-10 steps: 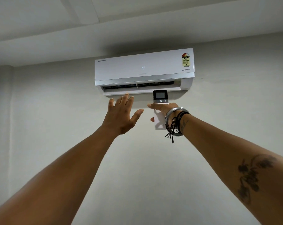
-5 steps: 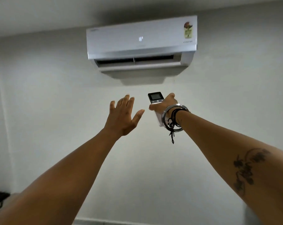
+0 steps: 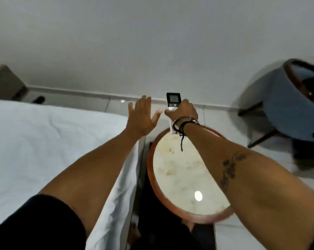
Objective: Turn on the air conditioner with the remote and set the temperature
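1. While both bare arms stretch forward, the right hand (image 3: 184, 111) is wrapped around a slim white remote with a dark display end (image 3: 173, 101), thumb lying across its face just below the screen.
2. That remote stands nearly upright, its screen end sticking up above the fingers and its white lower end showing below the wrist; the digits on the screen are too blurred to read.
3. A metal bangle and black cord bracelets (image 3: 184, 123) circle the right wrist, one cord dangling down, and a dark floral tattoo (image 3: 231, 169) marks the forearm.
4. Just beside the remote, the left hand (image 3: 142, 117) is spread flat with fingers extended upward and thumb out, holding nothing and not touching the remote.
5. Below the right forearm sits a round table with a pale marble-like top and a reddish-brown rim (image 3: 149, 170), a bright spot of light reflected on it.
6. A bed with a white sheet (image 3: 50, 141) fills the left side, close beside the table.
7. At the far right stands a blue upholstered chair with dark legs (image 3: 280, 109), blurred, against the plain pale wall (image 3: 152, 42).
8. No air conditioner appears in this view.
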